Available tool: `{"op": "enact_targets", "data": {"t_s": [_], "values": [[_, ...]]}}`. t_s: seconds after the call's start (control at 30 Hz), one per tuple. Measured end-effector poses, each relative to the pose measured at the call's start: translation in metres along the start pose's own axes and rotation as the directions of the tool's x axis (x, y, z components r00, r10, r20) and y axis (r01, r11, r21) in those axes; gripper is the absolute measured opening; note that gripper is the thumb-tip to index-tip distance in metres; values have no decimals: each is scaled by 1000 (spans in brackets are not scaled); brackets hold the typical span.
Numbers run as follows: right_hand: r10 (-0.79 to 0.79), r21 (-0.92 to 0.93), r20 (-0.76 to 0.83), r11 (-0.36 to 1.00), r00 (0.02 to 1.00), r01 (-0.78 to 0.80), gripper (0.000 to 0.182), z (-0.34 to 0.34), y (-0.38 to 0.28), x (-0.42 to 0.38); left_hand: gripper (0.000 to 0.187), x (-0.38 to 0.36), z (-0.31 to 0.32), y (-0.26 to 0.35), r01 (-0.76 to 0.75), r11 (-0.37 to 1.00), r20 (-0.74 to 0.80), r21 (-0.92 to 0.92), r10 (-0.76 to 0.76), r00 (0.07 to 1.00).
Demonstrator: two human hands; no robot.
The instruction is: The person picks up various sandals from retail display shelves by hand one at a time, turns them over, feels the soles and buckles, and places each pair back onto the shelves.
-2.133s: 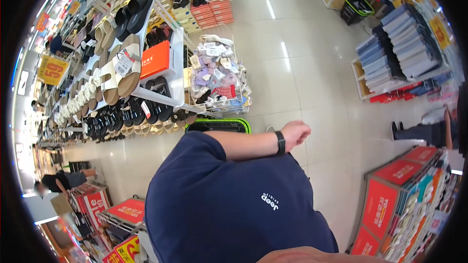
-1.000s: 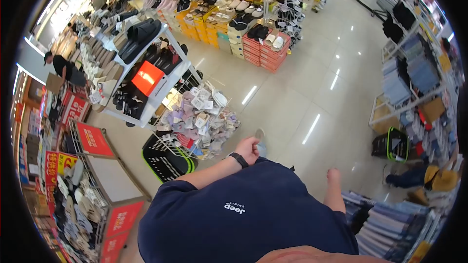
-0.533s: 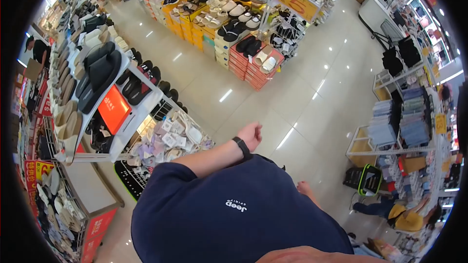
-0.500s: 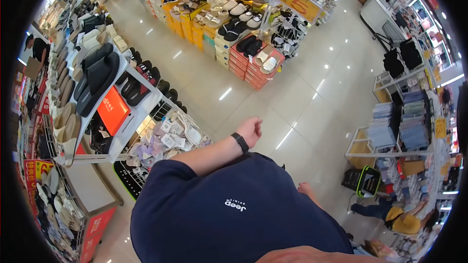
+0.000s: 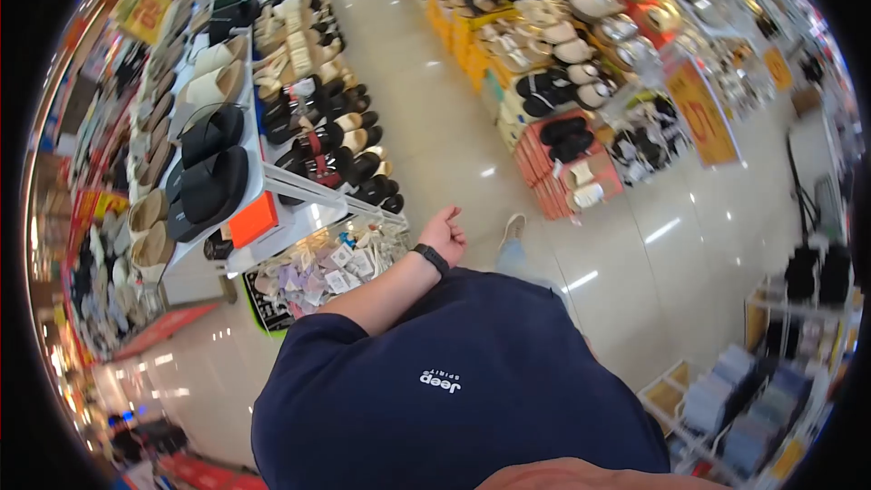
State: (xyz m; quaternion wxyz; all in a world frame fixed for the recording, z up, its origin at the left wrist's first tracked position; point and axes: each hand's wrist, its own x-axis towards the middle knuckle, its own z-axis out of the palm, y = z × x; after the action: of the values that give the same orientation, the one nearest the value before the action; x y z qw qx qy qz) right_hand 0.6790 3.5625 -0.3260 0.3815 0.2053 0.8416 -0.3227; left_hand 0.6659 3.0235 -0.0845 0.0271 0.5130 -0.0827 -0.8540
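Note:
My left hand [image 5: 444,238], with a black watch [image 5: 430,259] on its wrist, hangs in front of my navy shirt [image 5: 454,354]. Its fingers are loosely bent and apart, and nothing shows in them. Nearest to it is a bin of pastel goods with white tags [image 5: 322,274], to its lower left and apart from it. My right hand is out of sight beyond the shirt's right side; only a sliver of skin shows there. One beige shoe [image 5: 513,229] of mine is forward on the floor.
To the left runs a shelf with black slides [image 5: 218,186] and an orange-red card [image 5: 254,220]. Ahead, shoes stand on stacked red boxes [image 5: 544,177] beside a yellow price sign [image 5: 701,113]. Folded jeans [image 5: 726,390] fill a right-hand rack. A tiled aisle [image 5: 404,63] leads forward.
The view has turned right and moved forward; the shoe displays sit closer. My left hand has shifted slightly left and up in view. My right hand has gone out of sight, and a shoe has appeared.

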Motion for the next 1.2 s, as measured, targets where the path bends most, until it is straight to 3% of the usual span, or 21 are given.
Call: {"op": "enact_targets", "data": {"t_s": [0.17, 0.27, 0.37, 0.5, 0.53, 0.6, 0.7, 0.73, 0.8, 0.83, 0.97, 1.03, 1.13, 1.2], "values": [[-117, -226, 131, 963, 985, 144, 21, -65, -164, 148, 8, 43, 66, 55, -167, 958, -72, -235, 154, 985], [-168, -236, 164, 950, 972, 204, 21, -91, -291, 227, 6, 39, 118, 81, -264, 926, -18, -270, 269, 963], [-289, -185, 147, 932, 946, 313, 18, -95, -415, 273, 6, 55, 131, 98, -309, 856, -27, -414, 328, 944], [-664, -271, 129, 691, 737, 670, 20, -63, -521, 345, 25, 61, 149, 120, -365, 671, -103, -645, 396, 912], [-720, -396, 171, 575, 672, 716, 25, -50, -552, 354, 30, 65, 148, 127, -371, 614, -131, -697, 400, 907], [-663, -487, 296, 515, 688, 705, 28, -21, -607, 339, 36, 80, 147, 151, -359, 614, -163, -703, 352, 922], [-613, -505, 582, 243, 535, 828, 26, 16, -689, 286, 33, 109, 146, 192, -320, 661, -187, -679, 265, 946], [-612, -496, 600, 221, 516, 839, 28, 33, -710, 283, 31, 120, 147, 212, -317, 655, -195, -686, 254, 947], [-753, -500, 379, 323, 538, 804, 30, 65, -752, 276, 25, 143, 155, 251, -295, 642, -200, -708, 218, 955], [-762, -527, 354, 316, 542, 789, 34, 73, -776, 266, 23, 157, 162, 277, -278, 617, -201, -736, 193, 960], [-812, -525, 326, 271, 485, 807, 36, 97, -866, 262, 20, 176, 216, 383, -312, 719, -35, -621, 373, 927], [-771, -534, 312, 341, 555, 773, 34, 99, -899, 277, 15, 177, 243, 426, -371, 713, 17, -595, 472, 881], [-693, -562, 302, 426, 655, 709, 32, 106, -922, 311, 8, 169, 264, 462, -316, 716, 52, -623, 441, 896], [-668, -583, 347, 396, 658, 710, 31, 123, -937, 333, 11, 165, 268, 470, -359, 740, 59, -569, 472, 880]]}}
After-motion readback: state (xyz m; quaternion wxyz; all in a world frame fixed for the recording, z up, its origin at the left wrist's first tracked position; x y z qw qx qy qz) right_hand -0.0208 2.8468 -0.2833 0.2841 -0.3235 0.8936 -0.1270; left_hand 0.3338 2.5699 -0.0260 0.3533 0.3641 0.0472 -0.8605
